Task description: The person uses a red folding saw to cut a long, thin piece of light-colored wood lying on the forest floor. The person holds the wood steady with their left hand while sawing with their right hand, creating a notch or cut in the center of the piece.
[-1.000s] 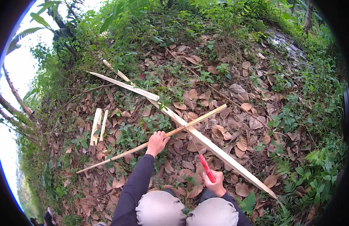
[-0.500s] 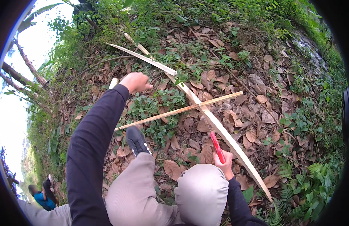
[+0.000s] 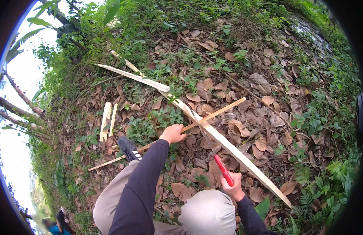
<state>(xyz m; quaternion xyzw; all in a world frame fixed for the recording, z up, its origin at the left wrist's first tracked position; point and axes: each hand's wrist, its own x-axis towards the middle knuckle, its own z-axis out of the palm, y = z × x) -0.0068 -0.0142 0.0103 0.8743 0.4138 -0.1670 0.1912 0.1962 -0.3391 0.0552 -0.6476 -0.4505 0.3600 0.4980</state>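
My right hand point(image 3: 233, 187) is closed round the red handle of a hand saw point(image 3: 223, 169). Its thin blade runs up and away from me, across a narrow wooden stick where that stick crosses a long pale plank point(image 3: 240, 155). Left of the crossing, my left hand point(image 3: 173, 134) grips the narrow wooden stick point(image 3: 224, 110), the thumb toward the blade. The stick rests over the plank and slants back toward my shoe point(image 3: 128, 148). How deep the blade sits in the wood cannot be made out.
A pointed pale timber piece point(image 3: 136, 78) lies across the plank's far part. Several short offcuts point(image 3: 106, 122) lie at the left, and another thin stick point(image 3: 107, 163) lies by my shoe. Dry leaves and green plants cover the ground. A person point(image 3: 58, 227) is at the lower left.
My left hand has come down and right from above the plants onto the narrow stick. The saw has moved so its blade now crosses the stick. The view has shifted slightly.
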